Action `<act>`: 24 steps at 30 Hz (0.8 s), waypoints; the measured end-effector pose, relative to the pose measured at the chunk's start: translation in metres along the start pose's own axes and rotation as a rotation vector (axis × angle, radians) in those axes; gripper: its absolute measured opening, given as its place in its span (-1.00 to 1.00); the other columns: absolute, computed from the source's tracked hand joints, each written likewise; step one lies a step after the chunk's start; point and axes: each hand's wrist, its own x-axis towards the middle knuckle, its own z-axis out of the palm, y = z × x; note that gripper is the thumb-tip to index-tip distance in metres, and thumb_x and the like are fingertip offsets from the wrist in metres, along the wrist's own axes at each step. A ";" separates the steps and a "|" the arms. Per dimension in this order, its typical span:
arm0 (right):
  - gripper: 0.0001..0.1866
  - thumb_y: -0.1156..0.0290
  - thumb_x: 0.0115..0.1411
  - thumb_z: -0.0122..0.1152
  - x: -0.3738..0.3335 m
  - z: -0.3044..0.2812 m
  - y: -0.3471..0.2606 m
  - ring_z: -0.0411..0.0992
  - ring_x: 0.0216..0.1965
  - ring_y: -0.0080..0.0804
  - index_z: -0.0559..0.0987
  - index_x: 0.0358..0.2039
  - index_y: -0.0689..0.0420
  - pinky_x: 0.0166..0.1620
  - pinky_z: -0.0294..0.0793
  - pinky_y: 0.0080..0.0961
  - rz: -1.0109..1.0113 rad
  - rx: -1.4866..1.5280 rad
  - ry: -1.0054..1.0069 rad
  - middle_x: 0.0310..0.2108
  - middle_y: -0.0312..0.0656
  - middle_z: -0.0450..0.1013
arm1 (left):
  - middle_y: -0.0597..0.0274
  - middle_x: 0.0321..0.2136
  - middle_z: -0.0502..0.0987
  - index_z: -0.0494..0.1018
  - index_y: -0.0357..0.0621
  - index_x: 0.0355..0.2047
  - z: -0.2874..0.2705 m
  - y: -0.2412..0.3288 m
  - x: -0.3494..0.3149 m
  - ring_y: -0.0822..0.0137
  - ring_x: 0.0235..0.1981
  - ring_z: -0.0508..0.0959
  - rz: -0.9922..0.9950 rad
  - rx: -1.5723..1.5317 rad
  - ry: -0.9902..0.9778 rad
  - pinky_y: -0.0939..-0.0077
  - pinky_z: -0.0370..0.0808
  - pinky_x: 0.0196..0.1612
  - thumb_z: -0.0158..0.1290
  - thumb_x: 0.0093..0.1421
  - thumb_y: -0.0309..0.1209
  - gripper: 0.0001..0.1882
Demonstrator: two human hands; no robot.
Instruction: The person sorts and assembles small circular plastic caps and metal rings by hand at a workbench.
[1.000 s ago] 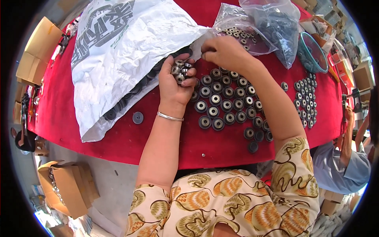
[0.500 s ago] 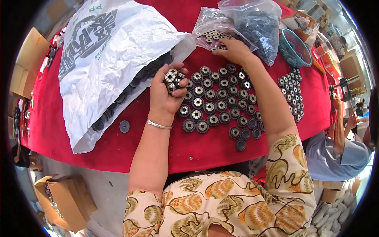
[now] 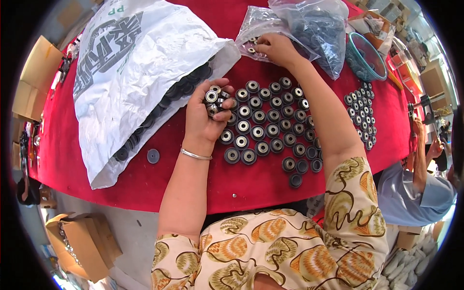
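Observation:
My left hand (image 3: 205, 116), palm up, curls its fingers round several shiny metal bearings (image 3: 211, 97). My right hand (image 3: 278, 50) is at the mouth of a clear plastic bag (image 3: 257, 18) holding small ring-shaped metal parts (image 3: 251, 50). Its fingers are bent together among those parts; what they pinch is hidden. Between my arms, dark grey round wheels (image 3: 258, 116) stand in rows, most with a metal bearing in the centre. A few at the near right, such as one dark wheel (image 3: 295, 181), show no bearing.
A large white sack (image 3: 140, 63) spills dark discs (image 3: 145, 126) on the left. One grey disc (image 3: 153, 155) lies apart. A clear bag of dark parts (image 3: 321, 36), a teal basket (image 3: 366, 57) and more small bearing pieces (image 3: 360, 108) are on the right. Beyond sits a co-worker (image 3: 411, 193).
My right hand has moved a little up and left, further into the clear bag of small parts. My left hand still holds the bearings, its place almost unchanged.

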 end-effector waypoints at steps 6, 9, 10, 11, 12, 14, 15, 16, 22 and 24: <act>-0.71 0.24 0.08 0.15 0.013 0.035 -0.004 0.44 -0.12 -0.04 0.59 -0.21 0.07 -0.04 0.41 -0.21 -0.187 -0.283 0.026 -0.20 0.02 0.49 | 0.06 -0.33 0.46 0.42 -0.30 -0.17 -0.002 0.001 -0.003 0.36 -0.52 0.40 0.013 0.005 0.005 0.77 0.24 -0.76 -0.14 0.31 -0.20 -0.63; -0.72 0.28 0.07 0.14 0.013 0.036 -0.003 0.41 -0.06 -0.06 0.58 -0.19 0.04 -0.01 0.41 -0.23 -0.165 -0.278 -0.030 -0.16 -0.01 0.46 | 0.09 -0.36 0.48 0.44 -0.27 -0.20 -0.003 0.001 -0.003 0.36 -0.54 0.44 0.026 -0.003 0.021 0.76 0.23 -0.75 -0.14 0.31 -0.20 -0.64; -0.71 0.29 0.06 0.14 0.014 0.035 0.001 0.41 -0.06 -0.06 0.58 -0.18 0.04 -0.01 0.41 -0.23 -0.183 -0.272 -0.033 -0.15 -0.01 0.46 | 0.09 -0.36 0.48 0.44 -0.27 -0.20 -0.003 0.001 -0.003 0.36 -0.54 0.44 0.025 -0.005 0.019 0.76 0.23 -0.75 -0.15 0.31 -0.19 -0.64; -0.70 0.29 0.06 0.14 0.015 0.034 0.005 0.41 -0.06 -0.07 0.57 -0.17 0.04 -0.01 0.41 -0.24 -0.200 -0.266 -0.036 -0.15 -0.01 0.46 | 0.09 -0.36 0.48 0.44 -0.28 -0.20 -0.002 0.000 -0.003 0.36 -0.54 0.44 0.024 -0.006 0.018 0.76 0.23 -0.75 -0.15 0.31 -0.19 -0.64; -0.70 0.29 0.06 0.14 0.015 0.033 0.008 0.41 -0.06 -0.07 0.57 -0.17 0.04 -0.01 0.41 -0.24 -0.202 -0.265 -0.038 -0.15 -0.01 0.46 | 0.09 -0.36 0.48 0.44 -0.28 -0.20 -0.002 0.000 -0.003 0.36 -0.54 0.44 0.026 -0.007 0.021 0.76 0.23 -0.75 -0.15 0.31 -0.19 -0.64; -0.72 0.32 0.03 0.15 0.015 0.031 0.011 0.43 -0.10 -0.07 0.59 -0.21 0.04 -0.04 0.42 -0.23 -0.199 -0.245 -0.003 -0.20 -0.02 0.49 | 0.09 -0.35 0.48 0.43 -0.28 -0.20 0.000 -0.001 -0.003 0.36 -0.53 0.43 0.010 -0.011 -0.014 0.76 0.23 -0.75 -0.15 0.31 -0.18 -0.63; -0.72 0.32 0.03 0.15 0.018 0.029 0.010 0.43 -0.10 -0.07 0.59 -0.21 0.04 -0.04 0.42 -0.23 -0.201 -0.246 -0.004 -0.20 -0.02 0.49 | 0.09 -0.35 0.48 0.43 -0.28 -0.20 0.000 -0.002 -0.003 0.36 -0.53 0.43 0.012 -0.012 -0.014 0.76 0.23 -0.75 -0.15 0.31 -0.18 -0.63; -0.74 0.33 0.02 0.15 0.021 0.025 0.008 0.45 -0.13 -0.06 0.60 -0.24 0.03 -0.05 0.43 -0.23 -0.161 -0.229 -0.071 -0.24 -0.02 0.50 | 0.10 -0.35 0.47 0.43 -0.28 -0.20 0.000 -0.002 -0.003 0.36 -0.52 0.43 0.011 -0.015 -0.011 0.76 0.24 -0.74 -0.15 0.31 -0.18 -0.62; -0.76 0.39 -0.03 0.15 0.014 0.017 0.016 0.46 -0.20 -0.01 0.62 -0.30 0.03 -0.08 0.44 -0.23 -0.128 -0.211 -0.023 -0.31 -0.01 0.52 | -0.01 -0.27 0.46 0.40 -0.33 -0.12 -0.007 -0.001 -0.001 0.31 -0.46 0.43 0.029 -0.035 -0.009 0.75 0.28 -0.73 -0.18 0.33 -0.15 -0.57; -0.78 0.42 -0.02 0.10 -0.001 0.018 0.023 0.45 -0.20 0.04 0.61 -0.33 0.07 -0.06 0.42 -0.21 -0.176 -0.219 0.129 -0.28 0.06 0.49 | -0.03 -0.25 0.46 0.40 -0.32 -0.11 -0.006 -0.005 0.001 0.28 -0.43 0.45 0.034 -0.038 -0.009 0.74 0.31 -0.70 -0.17 0.32 -0.14 -0.56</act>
